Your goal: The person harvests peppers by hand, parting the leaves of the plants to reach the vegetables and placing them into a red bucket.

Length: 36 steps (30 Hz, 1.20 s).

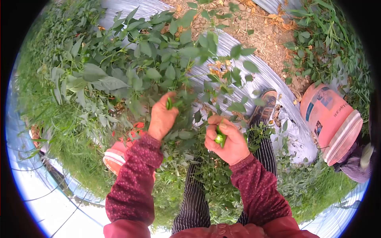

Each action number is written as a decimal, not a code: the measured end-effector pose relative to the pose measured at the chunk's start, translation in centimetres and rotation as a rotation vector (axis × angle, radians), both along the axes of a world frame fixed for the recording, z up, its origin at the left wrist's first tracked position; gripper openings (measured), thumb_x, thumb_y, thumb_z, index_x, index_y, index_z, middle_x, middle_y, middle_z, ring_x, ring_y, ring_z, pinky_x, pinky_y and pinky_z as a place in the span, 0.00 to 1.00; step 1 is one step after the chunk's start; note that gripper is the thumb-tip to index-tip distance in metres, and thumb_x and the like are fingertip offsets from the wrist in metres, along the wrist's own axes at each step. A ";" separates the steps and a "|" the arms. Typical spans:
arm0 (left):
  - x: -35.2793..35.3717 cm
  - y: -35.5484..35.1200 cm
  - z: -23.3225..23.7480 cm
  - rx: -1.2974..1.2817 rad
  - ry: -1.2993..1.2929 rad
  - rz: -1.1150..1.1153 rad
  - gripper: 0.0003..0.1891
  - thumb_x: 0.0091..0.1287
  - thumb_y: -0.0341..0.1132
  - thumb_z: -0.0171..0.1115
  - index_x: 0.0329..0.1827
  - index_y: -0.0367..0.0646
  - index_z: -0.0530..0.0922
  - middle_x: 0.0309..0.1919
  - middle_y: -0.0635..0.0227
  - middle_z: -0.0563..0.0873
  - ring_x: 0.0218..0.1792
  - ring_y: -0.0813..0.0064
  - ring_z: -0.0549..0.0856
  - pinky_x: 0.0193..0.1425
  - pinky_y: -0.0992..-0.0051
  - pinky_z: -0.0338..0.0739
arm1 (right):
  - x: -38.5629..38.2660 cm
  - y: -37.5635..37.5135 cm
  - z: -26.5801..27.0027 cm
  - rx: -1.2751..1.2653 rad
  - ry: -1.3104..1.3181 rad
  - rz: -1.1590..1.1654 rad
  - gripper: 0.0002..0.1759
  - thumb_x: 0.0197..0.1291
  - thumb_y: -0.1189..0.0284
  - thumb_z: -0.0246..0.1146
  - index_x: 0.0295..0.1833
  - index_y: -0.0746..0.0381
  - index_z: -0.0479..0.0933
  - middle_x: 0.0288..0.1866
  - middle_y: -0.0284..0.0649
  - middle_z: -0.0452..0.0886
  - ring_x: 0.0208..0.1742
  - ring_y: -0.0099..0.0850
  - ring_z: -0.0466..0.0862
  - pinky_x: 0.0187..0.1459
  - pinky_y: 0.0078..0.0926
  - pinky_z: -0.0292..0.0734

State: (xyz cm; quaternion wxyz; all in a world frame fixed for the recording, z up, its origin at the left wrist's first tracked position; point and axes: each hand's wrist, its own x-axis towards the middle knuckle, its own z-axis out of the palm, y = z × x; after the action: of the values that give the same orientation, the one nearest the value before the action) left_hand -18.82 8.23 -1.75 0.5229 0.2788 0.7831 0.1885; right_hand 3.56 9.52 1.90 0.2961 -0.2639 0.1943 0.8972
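My left hand point(162, 119) is raised among the leafy pepper plants point(147, 63), its fingers closed around a small green pepper point(169, 104); the fingertips are slightly blurred. To its right, my right hand point(227, 142) curls shut around green peppers point(219, 139), whose shiny ends show between thumb and fingers. How many lie inside that fist is hidden. The two hands are apart, both in front of my body and above the foliage.
A pink bucket point(323, 113) leans at the right, beside someone's striped clothing point(353, 162). Part of a red container point(115, 158) shows behind my left forearm. Silvery plastic sheeting point(234, 47) and dry soil point(262, 39) lie between the plant rows. My shoe point(265, 105) rests among stems.
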 end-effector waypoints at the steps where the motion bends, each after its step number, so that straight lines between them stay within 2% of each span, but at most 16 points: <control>1: 0.4 -0.3 0.6 -0.009 0.173 -0.211 0.19 0.54 0.21 0.58 0.51 0.41 0.75 0.41 0.64 0.81 0.40 0.66 0.81 0.48 0.73 0.75 | -0.1 0.1 0.0 0.001 -0.034 0.035 0.16 0.64 0.68 0.53 0.54 0.65 0.70 0.30 0.36 0.76 0.26 0.28 0.73 0.28 0.24 0.65; 2: 0.8 -0.4 1.3 -0.019 0.346 -0.423 0.19 0.54 0.22 0.60 0.51 0.41 0.75 0.41 0.60 0.81 0.41 0.59 0.82 0.49 0.70 0.76 | -0.2 0.2 0.0 0.002 -0.036 0.036 0.16 0.64 0.68 0.53 0.54 0.65 0.70 0.30 0.36 0.76 0.26 0.28 0.73 0.28 0.24 0.65; 3: 1.4 -0.3 2.1 0.021 0.391 -0.438 0.19 0.53 0.26 0.63 0.50 0.43 0.75 0.41 0.55 0.80 0.43 0.49 0.79 0.50 0.64 0.76 | -0.3 0.2 0.0 -0.013 -0.043 0.044 0.16 0.64 0.68 0.53 0.54 0.65 0.70 0.30 0.36 0.76 0.26 0.28 0.73 0.28 0.24 0.65; 4: 2.0 0.1 2.9 0.023 0.389 -0.436 0.19 0.53 0.26 0.63 0.50 0.43 0.75 0.41 0.55 0.80 0.43 0.49 0.79 0.50 0.64 0.76 | -0.3 0.2 0.0 -0.030 -0.052 0.053 0.15 0.65 0.69 0.53 0.53 0.65 0.71 0.31 0.36 0.77 0.27 0.27 0.74 0.28 0.23 0.66; 6: 3.0 1.1 4.9 0.223 0.567 -0.800 0.17 0.54 0.28 0.63 0.48 0.41 0.76 0.43 0.57 0.82 0.40 0.61 0.81 0.46 0.69 0.75 | -0.4 0.1 -0.1 -0.047 -0.079 0.060 0.15 0.65 0.68 0.54 0.53 0.65 0.71 0.31 0.36 0.77 0.27 0.27 0.74 0.28 0.23 0.66; 8: 2.7 2.4 4.5 0.300 0.588 -0.803 0.14 0.57 0.33 0.65 0.45 0.40 0.76 0.37 0.60 0.82 0.36 0.64 0.82 0.41 0.69 0.76 | -0.7 0.2 0.0 -0.050 -0.098 0.067 0.15 0.65 0.68 0.54 0.53 0.65 0.71 0.31 0.36 0.77 0.27 0.27 0.74 0.28 0.23 0.67; 10: 1.6 4.9 3.6 -0.020 0.354 -0.384 0.12 0.58 0.36 0.66 0.41 0.40 0.78 0.31 0.62 0.82 0.29 0.69 0.82 0.36 0.68 0.77 | -0.9 0.3 0.2 -0.074 -0.146 0.079 0.15 0.65 0.67 0.54 0.52 0.64 0.72 0.32 0.35 0.77 0.27 0.26 0.74 0.28 0.21 0.67; 12: -0.4 7.6 1.1 -0.111 0.064 -0.051 0.13 0.58 0.39 0.67 0.38 0.39 0.79 0.27 0.62 0.81 0.26 0.75 0.81 0.33 0.70 0.77 | -0.8 0.2 0.2 -0.075 -0.144 0.080 0.14 0.65 0.68 0.54 0.52 0.63 0.72 0.32 0.35 0.77 0.28 0.26 0.75 0.28 0.21 0.68; 14: -1.7 8.8 -2.6 -0.232 -0.054 0.113 0.11 0.56 0.36 0.64 0.36 0.37 0.81 0.32 0.54 0.84 0.33 0.58 0.83 0.39 0.65 0.77 | -0.8 0.2 0.0 -0.070 -0.136 0.082 0.14 0.66 0.68 0.54 0.53 0.63 0.72 0.32 0.35 0.77 0.29 0.26 0.75 0.28 0.20 0.68; 15: -2.2 9.0 -3.9 -0.229 -0.055 0.113 0.11 0.56 0.36 0.64 0.36 0.37 0.81 0.32 0.54 0.84 0.33 0.58 0.83 0.39 0.65 0.77 | -0.7 0.1 -0.1 -0.069 -0.140 0.079 0.14 0.66 0.68 0.54 0.52 0.63 0.72 0.32 0.35 0.77 0.29 0.26 0.76 0.29 0.20 0.68; 17: -3.0 8.8 -6.2 -0.311 0.549 -0.604 0.12 0.58 0.37 0.59 0.41 0.40 0.82 0.41 0.51 0.84 0.42 0.54 0.83 0.48 0.64 0.77 | -0.7 -0.1 -0.3 -0.071 -0.144 0.078 0.14 0.66 0.68 0.54 0.52 0.63 0.72 0.33 0.36 0.77 0.30 0.26 0.76 0.29 0.20 0.69; 21: -5.3 7.0 -8.5 -0.418 0.538 -0.771 0.17 0.57 0.39 0.55 0.47 0.43 0.81 0.47 0.50 0.82 0.49 0.52 0.81 0.56 0.63 0.74 | -0.5 -0.4 -0.5 -0.122 -0.156 0.080 0.14 0.66 0.68 0.54 0.53 0.63 0.72 0.34 0.36 0.77 0.31 0.26 0.76 0.31 0.21 0.70; 25: -6.0 5.6 -10.7 -0.424 0.588 -0.654 0.18 0.57 0.39 0.55 0.49 0.43 0.80 0.49 0.51 0.82 0.52 0.52 0.80 0.58 0.62 0.73 | -0.5 -0.7 -0.8 -0.131 -0.148 0.080 0.14 0.66 0.67 0.54 0.53 0.62 0.72 0.34 0.35 0.77 0.31 0.26 0.76 0.32 0.22 0.71; 27: -5.7 6.0 -10.9 -0.586 0.507 -0.569 0.23 0.57 0.39 0.55 0.56 0.43 0.75 0.52 0.50 0.80 0.54 0.50 0.78 0.60 0.60 0.71 | -0.6 -0.5 -0.6 -0.141 -0.160 0.085 0.14 0.66 0.67 0.54 0.53 0.62 0.72 0.34 0.35 0.77 0.30 0.26 0.76 0.32 0.22 0.71; 30: -5.6 6.1 -11.0 -0.544 0.529 -0.669 0.26 0.59 0.40 0.54 0.62 0.43 0.70 0.54 0.48 0.78 0.55 0.46 0.77 0.60 0.59 0.70 | -0.7 -0.6 -0.7 -0.157 -0.169 0.088 0.14 0.66 0.68 0.54 0.52 0.63 0.73 0.34 0.35 0.77 0.30 0.26 0.76 0.31 0.22 0.70; 36: -7.1 5.1 -10.4 -0.465 0.411 -0.830 0.19 0.62 0.37 0.55 0.55 0.39 0.75 0.54 0.45 0.77 0.53 0.49 0.78 0.55 0.62 0.73 | -0.8 -0.4 -0.6 -0.160 -0.191 0.112 0.13 0.65 0.68 0.54 0.52 0.62 0.73 0.35 0.35 0.77 0.30 0.26 0.76 0.31 0.21 0.71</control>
State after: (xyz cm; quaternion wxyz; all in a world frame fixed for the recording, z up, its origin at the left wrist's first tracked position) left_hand -25.88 13.37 -12.17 0.4371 0.4739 0.7142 -0.2724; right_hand 2.73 9.16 1.26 0.2408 -0.3815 0.2211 0.8646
